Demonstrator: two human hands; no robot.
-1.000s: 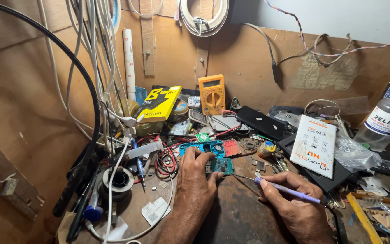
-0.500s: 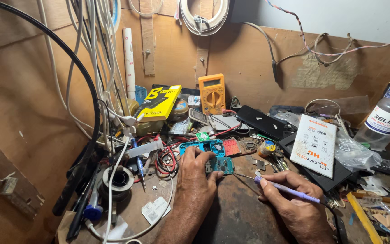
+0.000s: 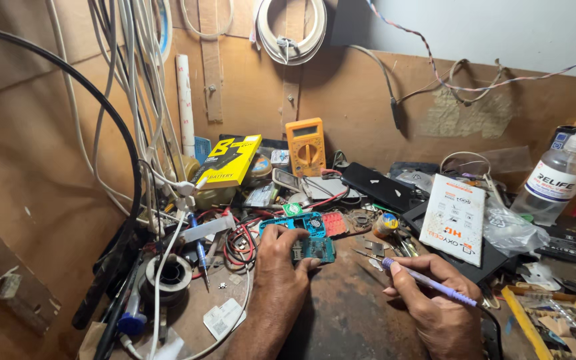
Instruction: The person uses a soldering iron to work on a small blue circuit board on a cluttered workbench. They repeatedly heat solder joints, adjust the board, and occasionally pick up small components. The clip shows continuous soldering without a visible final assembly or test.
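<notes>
My left hand [image 3: 281,263] rests on the workbench and pinches a small teal circuit board [image 3: 309,248] between thumb and fingers. A second teal board with a red keypad part [image 3: 321,223] lies just behind it. My right hand [image 3: 435,300] grips a thin purple-handled tool [image 3: 428,283] like a pen, tip pointing left toward the board but a little short of it. Its cable runs off toward the lower right.
An orange multimeter [image 3: 305,145] leans on the back wall beside a yellow and black box [image 3: 228,160]. A clear spray bottle [image 3: 558,177] stands at right, near a white card packet [image 3: 453,219]. A solder spool [image 3: 168,273] and tangled wires crowd the left.
</notes>
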